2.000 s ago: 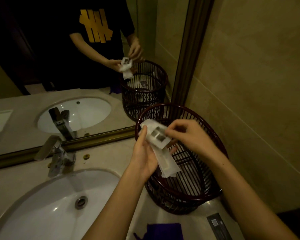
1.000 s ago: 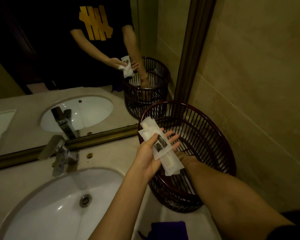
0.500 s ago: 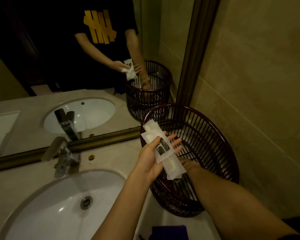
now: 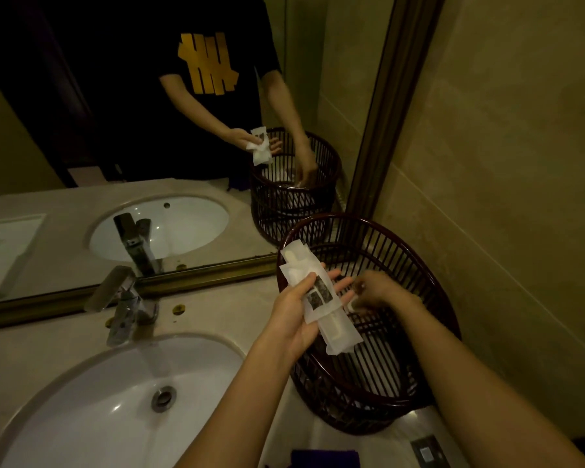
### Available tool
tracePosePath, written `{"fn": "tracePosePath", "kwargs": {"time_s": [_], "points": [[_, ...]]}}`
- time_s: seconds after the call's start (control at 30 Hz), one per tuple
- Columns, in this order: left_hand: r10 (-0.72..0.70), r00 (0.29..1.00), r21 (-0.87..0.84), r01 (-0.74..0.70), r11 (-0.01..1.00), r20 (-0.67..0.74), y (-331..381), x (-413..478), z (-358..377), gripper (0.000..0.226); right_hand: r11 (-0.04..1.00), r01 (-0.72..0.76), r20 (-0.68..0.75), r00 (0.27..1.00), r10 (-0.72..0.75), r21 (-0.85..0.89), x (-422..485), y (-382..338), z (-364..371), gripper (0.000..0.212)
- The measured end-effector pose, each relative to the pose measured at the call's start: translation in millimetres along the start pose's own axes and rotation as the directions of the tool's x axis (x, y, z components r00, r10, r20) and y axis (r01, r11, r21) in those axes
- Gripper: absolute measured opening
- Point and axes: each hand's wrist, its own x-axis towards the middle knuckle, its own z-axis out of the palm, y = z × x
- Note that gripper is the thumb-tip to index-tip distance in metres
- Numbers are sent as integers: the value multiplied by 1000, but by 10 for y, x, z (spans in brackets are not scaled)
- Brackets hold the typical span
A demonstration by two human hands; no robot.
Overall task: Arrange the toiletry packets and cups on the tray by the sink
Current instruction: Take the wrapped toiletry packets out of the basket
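My left hand [image 4: 293, 314] holds a stack of white toiletry packets [image 4: 318, 298] over the near-left rim of a dark slatted basket [image 4: 429, 336], thumb pressing on top. The top packet carries a dark printed label. My right hand [image 4: 374, 292] is just above the basket's inside, beside the left fingertips, fingers curled around a small pale item [image 4: 352, 305] that is blurred and hard to identify. No cups or tray are visible.
A white sink [image 4: 115, 410] with a chrome tap [image 4: 122, 305] lies to the left on the beige counter [image 4: 217, 309]. A mirror [image 4: 149, 130] backs the counter, a tiled wall [image 4: 504, 197] stands right. A purple cloth [image 4: 325, 459] and a dark card [image 4: 426, 452] lie at the front edge.
My right hand let go of the packet stack, dipped deep into the basket, and has now risen near my left fingertips with a small pale item. The left hand held steady.
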Motion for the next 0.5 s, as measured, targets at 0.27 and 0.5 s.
{"fn": "tracePosePath", "kwargs": {"time_s": [0.27,0.5], "points": [[-3,999,90,0,996,35,19,-2,-12,27,787,408,-428,880,-205,463,-1062,-324,-555,13],[19,1000,81,-18,997,-15,29,57,-37,60,790,460,-364,874,-322,406,-1245,-707,-140,17]]}}
